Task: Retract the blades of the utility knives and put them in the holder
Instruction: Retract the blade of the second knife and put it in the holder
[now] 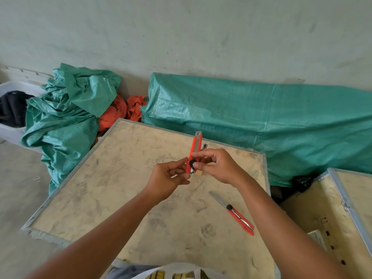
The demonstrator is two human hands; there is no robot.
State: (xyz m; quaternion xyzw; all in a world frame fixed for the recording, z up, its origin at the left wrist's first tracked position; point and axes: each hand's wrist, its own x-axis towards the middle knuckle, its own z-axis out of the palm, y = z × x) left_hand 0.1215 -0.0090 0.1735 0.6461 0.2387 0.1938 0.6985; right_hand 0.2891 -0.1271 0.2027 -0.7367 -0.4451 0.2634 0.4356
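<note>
I hold a red utility knife (194, 146) upright over the wooden crate top (124, 178). My left hand (169, 178) pinches its lower end. My right hand (217, 166) grips its body, thumb by the black slider knob (192, 163). Only a short grey tip shows at the knife's top. The tip of a second knife (204, 146) sticks up just behind my right fingers. A small tan wooden block, apparently the holder (199, 173), peeks out under my hands; most of it is hidden. A third red knife (239, 218) lies flat at the right with its long blade out.
Green tarps (261, 117) cover bundles behind the crate, with orange cloth (114, 115) between them. A second wooden crate (342, 208) stands at the right. A white bin (12, 129) with dark cloth is at the far left. A wall rises behind.
</note>
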